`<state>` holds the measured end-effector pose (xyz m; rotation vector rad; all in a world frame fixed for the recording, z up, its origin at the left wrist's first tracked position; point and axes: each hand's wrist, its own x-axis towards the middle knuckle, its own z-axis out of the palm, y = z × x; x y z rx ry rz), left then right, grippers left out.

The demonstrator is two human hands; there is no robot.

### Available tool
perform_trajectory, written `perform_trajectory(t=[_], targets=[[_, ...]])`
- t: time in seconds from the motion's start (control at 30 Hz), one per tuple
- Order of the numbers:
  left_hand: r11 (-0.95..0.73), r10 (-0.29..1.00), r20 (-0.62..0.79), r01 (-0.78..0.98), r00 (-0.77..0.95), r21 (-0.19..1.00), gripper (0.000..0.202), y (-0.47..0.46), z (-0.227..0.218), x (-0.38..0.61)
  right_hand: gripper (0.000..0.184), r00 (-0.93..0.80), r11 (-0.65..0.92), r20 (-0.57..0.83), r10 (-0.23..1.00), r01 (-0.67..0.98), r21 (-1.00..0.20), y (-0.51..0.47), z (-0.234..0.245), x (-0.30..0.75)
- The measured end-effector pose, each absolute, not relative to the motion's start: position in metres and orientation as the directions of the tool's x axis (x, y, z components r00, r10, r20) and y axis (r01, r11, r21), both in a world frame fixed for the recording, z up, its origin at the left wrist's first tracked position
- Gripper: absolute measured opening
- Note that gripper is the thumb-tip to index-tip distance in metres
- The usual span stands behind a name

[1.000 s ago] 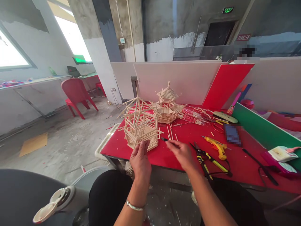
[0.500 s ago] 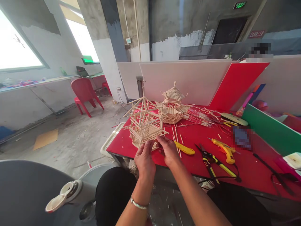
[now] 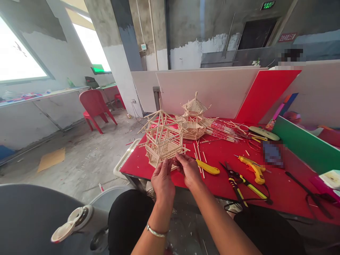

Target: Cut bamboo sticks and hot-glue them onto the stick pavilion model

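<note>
A long red table (image 3: 278, 184) fills the right side. At its near left corner stands a pale six-sided pavilion frame of thin wooden sticks (image 3: 163, 140), and a smaller finished stick pavilion (image 3: 195, 117) is just behind it. The left hand (image 3: 162, 180) and the right hand (image 3: 189, 170) both pinch the frame's near lower edge, fingers closed on it. A yellow utility knife (image 3: 208, 167) lies just right of the right hand.

Our left hand (image 3: 162, 179) and right hand (image 3: 189, 170) pinch the near edge of the stick pavilion frame (image 3: 163, 140), which bars the way forward. A finished stick pavilion (image 3: 194, 118) stands just behind it. To the right, a utility knife (image 3: 208, 167), loose sticks (image 3: 197, 150), cutters (image 3: 236, 179) and a glue gun (image 3: 252, 167) clutter the desk (image 3: 134, 163). We find bare desk left of the frame.
</note>
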<state>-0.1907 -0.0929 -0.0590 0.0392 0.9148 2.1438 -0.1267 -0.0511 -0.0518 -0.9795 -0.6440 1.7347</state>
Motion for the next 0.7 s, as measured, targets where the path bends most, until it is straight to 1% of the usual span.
perform_trajectory(t=[0.33, 0.7], targets=[[-0.429, 0.678, -0.264, -0.661, -0.686, 0.616, 0.023, -0.0934, -0.0581, -0.1914, 0.041, -0.178, -0.343, -0.293, 0.939, -0.497, -0.797, -0.0512, -0.0520, -0.1272], [-0.415, 0.684, -0.244, -0.642, -0.688, 0.645, 0.022, -0.0940, -0.0574, -0.1917, 0.041, -0.176, -0.338, -0.288, 0.941, -0.477, -0.811, -0.0506, -0.0542, -0.1277]])
